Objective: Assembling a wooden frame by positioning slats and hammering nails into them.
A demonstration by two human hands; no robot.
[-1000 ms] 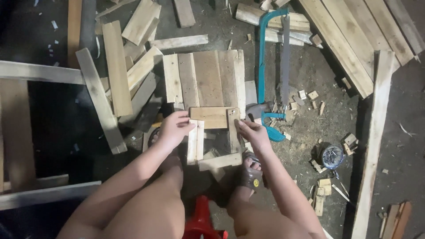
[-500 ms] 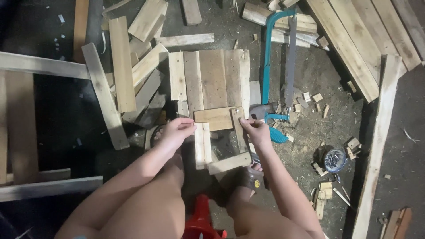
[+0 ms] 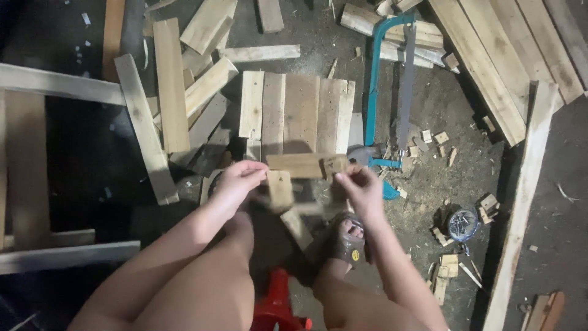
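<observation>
A small frame of short wooden slats (image 3: 298, 167) is lifted off the ground in front of my knees. My left hand (image 3: 237, 182) grips its left end, next to a short upright slat (image 3: 279, 189). My right hand (image 3: 361, 187) pinches its right end, where a small block (image 3: 335, 165) sticks up. The lower part of the frame is motion-blurred. Just beyond it a panel of several planks (image 3: 298, 113) lies flat on the ground.
A blue-framed hacksaw (image 3: 389, 92) lies right of the panel. Loose planks (image 3: 171, 86) pile up on the left; long boards (image 3: 520, 55) on the right. Offcuts and a round tape measure (image 3: 462, 224) lie at right. A red stool (image 3: 275, 303) is under me.
Both hands have raised and turned the small frame. Its lower slats, resting by my foot before, now swing blurred in the air. The view shifted slightly.
</observation>
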